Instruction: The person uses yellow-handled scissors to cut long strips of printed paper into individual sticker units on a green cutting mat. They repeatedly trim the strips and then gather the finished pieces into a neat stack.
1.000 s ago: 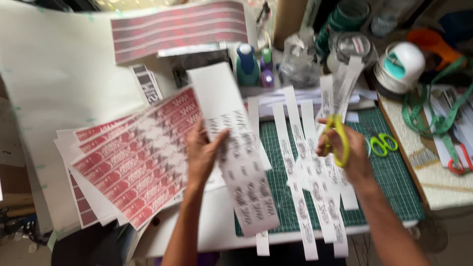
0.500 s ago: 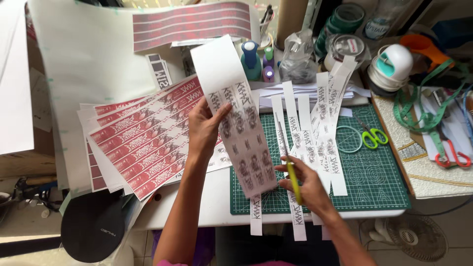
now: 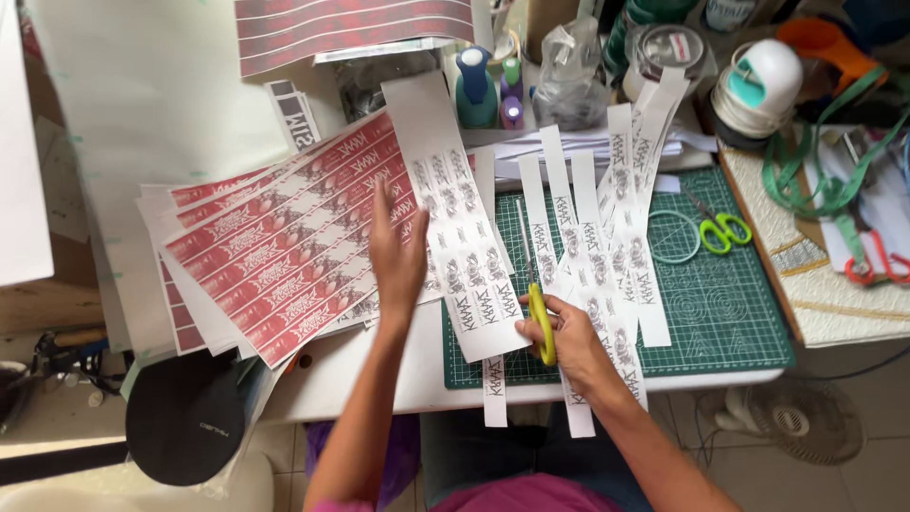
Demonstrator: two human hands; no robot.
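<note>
cutting desk, printed label sheets and strips

left hand (image 3: 398, 251) fingers together, pressed flat on the wide printed strip (image 3: 455, 218) over the red sheets (image 3: 284, 256); right hand (image 3: 573, 346) clamped on yellow scissors (image 3: 538, 313) at the green mat's (image 3: 730, 322) near edge, cut strips (image 3: 607, 237) just right.

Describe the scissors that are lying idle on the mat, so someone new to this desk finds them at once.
Start at the green cutting mat on the right half of the white desk. Near its upper right corner, just right of the fanned white printed strips, lie the green-handled scissors, untouched. Their bright green loops set them apart from the yellow-handled scissors held in the right hand.
</note>
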